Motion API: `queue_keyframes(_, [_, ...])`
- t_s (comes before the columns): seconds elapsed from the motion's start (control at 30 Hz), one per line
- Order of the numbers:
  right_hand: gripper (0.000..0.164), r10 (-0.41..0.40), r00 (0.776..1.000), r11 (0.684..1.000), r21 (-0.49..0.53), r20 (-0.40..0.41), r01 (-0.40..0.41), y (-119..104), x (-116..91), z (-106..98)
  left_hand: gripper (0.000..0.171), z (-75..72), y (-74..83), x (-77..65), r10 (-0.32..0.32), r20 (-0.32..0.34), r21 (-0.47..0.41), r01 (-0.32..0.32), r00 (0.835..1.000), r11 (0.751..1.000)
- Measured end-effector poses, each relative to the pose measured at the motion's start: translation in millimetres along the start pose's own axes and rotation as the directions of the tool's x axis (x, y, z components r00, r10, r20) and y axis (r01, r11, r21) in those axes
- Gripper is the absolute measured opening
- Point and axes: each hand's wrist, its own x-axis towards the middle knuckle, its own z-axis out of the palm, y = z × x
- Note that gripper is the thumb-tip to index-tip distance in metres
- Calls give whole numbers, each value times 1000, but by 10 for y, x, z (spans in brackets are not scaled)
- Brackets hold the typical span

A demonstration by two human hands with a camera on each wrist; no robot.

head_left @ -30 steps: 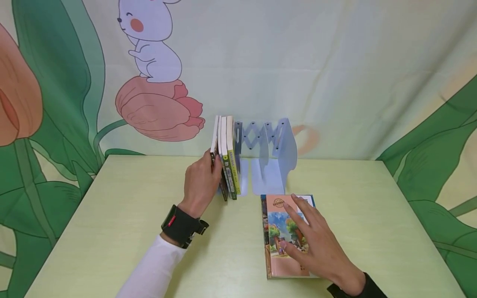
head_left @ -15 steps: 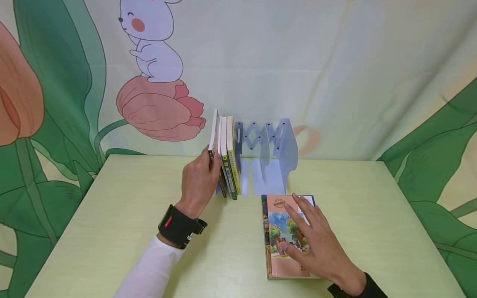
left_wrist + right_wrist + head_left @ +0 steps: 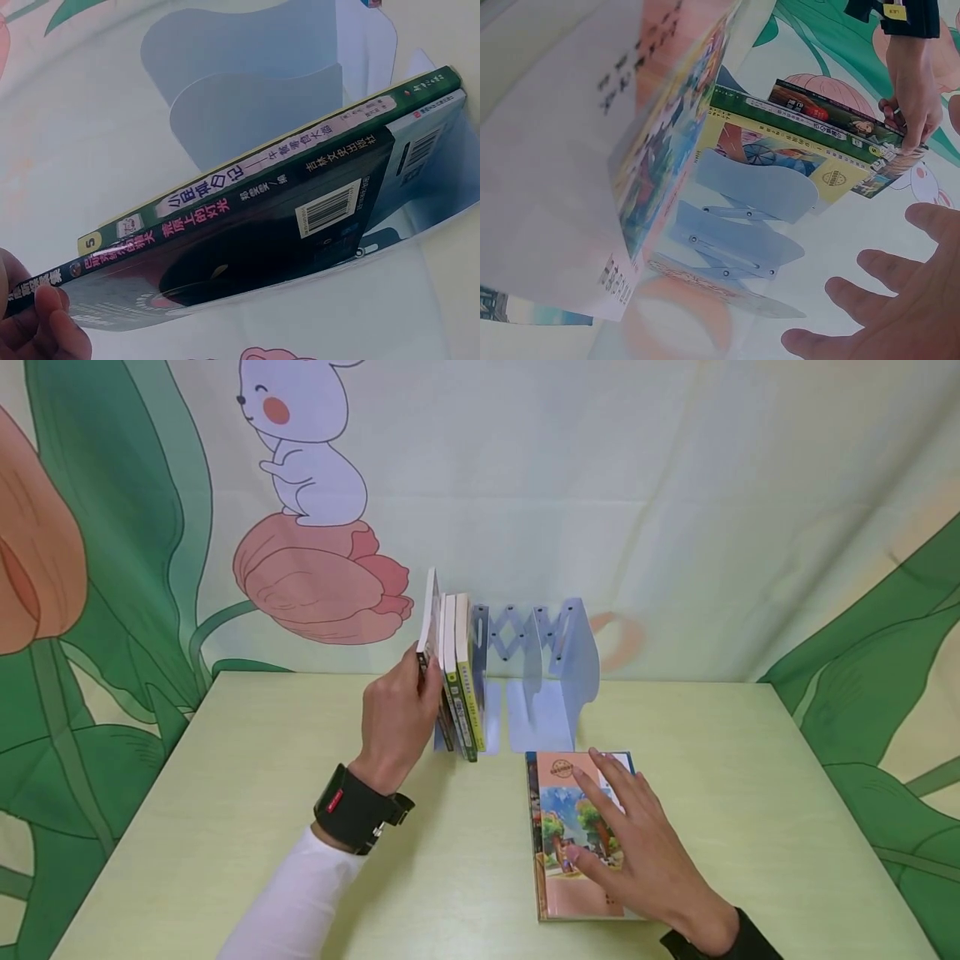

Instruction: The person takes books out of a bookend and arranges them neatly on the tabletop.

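Observation:
My left hand [image 3: 397, 714] pinches the top of a thin black-spined book [image 3: 262, 236], thumb on one face. In the head view that book's pale top edge [image 3: 429, 610] stands higher than the books beside it. Right next to it are a green-spined book [image 3: 459, 714] and a yellow-spined book [image 3: 472, 693], upright in a light-blue expanding metal bookend [image 3: 577, 668]. My right hand [image 3: 652, 852], fingers spread, lies over a book with a pink cover and painted trees [image 3: 570, 893]. Whether the fingers touch the cover is unclear.
The bookend's right sections stand between the upright books and the pink-covered book, near the table's back edge. A printed curtain [image 3: 480, 468] with a rabbit and flowers hangs behind the pale table [image 3: 225, 793].
My left hand has shifted slightly left and drawn the black-spined book upward, so its top rises above the others. My right hand has stayed in place over the pink-covered book.

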Motion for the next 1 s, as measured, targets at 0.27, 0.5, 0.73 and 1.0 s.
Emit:
queue_keyframes(0.27, [83, 0, 1000, 1000, 0, 4, 0, -12, 1, -1, 26, -34, 38, 34, 24, -6, 6, -24, 1000, 1000])
queue_keyframes(0.5, [81, -3, 1000, 1000, -3, -2, 3, -5, 2, 8, 26, -93, 87, 82, 41, -35, 12, -40, 999, 999])
queue_keyframes(0.73, [79, 4, 1000, 1000, -4, -4, -4, -13, 14, 3, 26, -142, 121, 109, 56, -53, 15, -56, 997, 998])
queue_keyframes(1.0, [81, -5, 1000, 1000, 2, 7, 5, -23, 10, -21, 25, -203, 167, 152, 86, -90, 22, -84, 992, 996])
